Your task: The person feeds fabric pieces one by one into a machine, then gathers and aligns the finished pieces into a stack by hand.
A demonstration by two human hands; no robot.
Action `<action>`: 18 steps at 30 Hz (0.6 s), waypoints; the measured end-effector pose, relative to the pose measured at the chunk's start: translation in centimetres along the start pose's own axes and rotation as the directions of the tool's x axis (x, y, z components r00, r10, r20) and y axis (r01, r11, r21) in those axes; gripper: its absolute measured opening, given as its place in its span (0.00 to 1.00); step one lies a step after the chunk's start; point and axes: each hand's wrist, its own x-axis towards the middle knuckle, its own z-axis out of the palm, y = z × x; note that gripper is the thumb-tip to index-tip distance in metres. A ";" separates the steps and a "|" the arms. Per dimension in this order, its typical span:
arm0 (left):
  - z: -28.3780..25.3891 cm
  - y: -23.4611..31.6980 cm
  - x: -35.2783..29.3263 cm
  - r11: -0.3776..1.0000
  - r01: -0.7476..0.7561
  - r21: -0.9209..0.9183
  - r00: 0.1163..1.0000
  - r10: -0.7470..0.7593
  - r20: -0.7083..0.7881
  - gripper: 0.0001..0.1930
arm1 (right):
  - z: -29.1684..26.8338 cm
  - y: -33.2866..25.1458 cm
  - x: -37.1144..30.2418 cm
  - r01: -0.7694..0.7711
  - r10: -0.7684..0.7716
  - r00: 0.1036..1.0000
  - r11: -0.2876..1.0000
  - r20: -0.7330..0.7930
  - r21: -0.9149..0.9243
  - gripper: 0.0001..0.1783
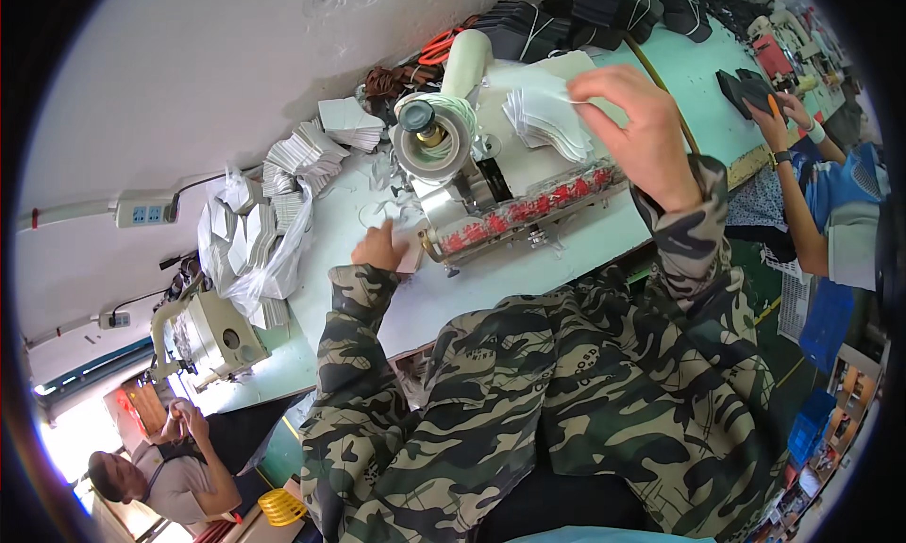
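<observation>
My right hand [642,128] is raised over the right side of a cream bench machine [464,66]. Its thumb and fingertips pinch the edge of a thin white piece [528,75], blurred. Just below lies a fanned stack of white cut pieces [549,126] on the machine's plate. My left hand [377,248] is low at the machine's left end, fingers curled; what they hold, if anything, is hidden. Between my arms runs the machine's clear front cover with red markings [528,211]. A dark round knob [417,116] tops the machine's round housing.
Bundled white pieces [307,156] and a full clear plastic bag [250,246] stand left on the table [425,312]. Orange-handled scissors [441,46] and black stacks [519,29] lie behind. A co-worker's hands [779,118] hold black pieces at right; another person [179,467] sits lower left.
</observation>
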 end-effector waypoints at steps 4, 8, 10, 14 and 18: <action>1.1 0.8 -0.4 0.984 -0.143 -0.107 0.981 0.156 0.120 0.19 | -0.2 3.4 -4.2 -0.015 0.147 0.930 0.931 0.338 -0.364 0.13; 0.7 2.1 -1.8 0.989 -0.127 -0.081 0.991 0.129 0.019 0.18 | 0.9 -0.8 -4.3 0.036 -0.035 0.999 0.994 0.019 -0.100 0.22; 0.7 3.6 -2.6 0.971 -0.239 -0.004 0.939 0.230 -0.257 0.16 | 0.7 -4.4 -1.5 0.139 -0.126 0.982 0.986 -0.138 0.088 0.30; -2.0 5.3 -2.6 0.990 0.005 -0.139 0.977 0.025 0.212 0.14 | 2.8 -6.6 1.7 0.083 -0.016 0.988 0.897 -0.156 0.435 0.22; -14.2 9.2 -1.9 0.546 0.247 -0.800 0.726 0.443 0.526 0.12 | 2.7 -4.9 3.0 0.111 -0.072 0.992 0.892 -0.104 0.438 0.15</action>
